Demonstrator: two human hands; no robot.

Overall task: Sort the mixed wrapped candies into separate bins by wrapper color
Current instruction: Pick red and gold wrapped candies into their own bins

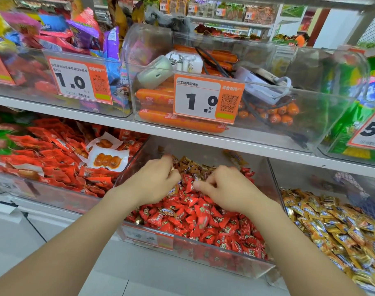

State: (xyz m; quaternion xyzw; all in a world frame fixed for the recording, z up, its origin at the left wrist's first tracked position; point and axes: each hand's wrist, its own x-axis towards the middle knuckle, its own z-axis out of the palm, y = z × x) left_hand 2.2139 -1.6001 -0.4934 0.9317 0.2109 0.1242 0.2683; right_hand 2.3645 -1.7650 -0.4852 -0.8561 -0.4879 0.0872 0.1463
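Note:
A clear plastic bin (214, 256) on the lower shelf holds a heap of red-wrapped candies (205, 221), with brown and gold-wrapped candies (193, 165) mixed in at its back. Both hands reach into this bin. My left hand (154, 180) rests on the pile at the back left, fingers curled around a few gold-wrapped candies. My right hand (222, 186) hovers over the red candies, thumb and fingers pinched together; what they pinch is hidden. To the right, a second clear bin (277, 184) is full of gold-wrapped candies (336, 223).
A bin of red snack packets (58, 165) sits to the left. The shelf above (182, 135) overhangs the bins and carries a bin of orange sausages (182, 122) with price tags, small devices and cables. White cabinet fronts (22, 231) lie below.

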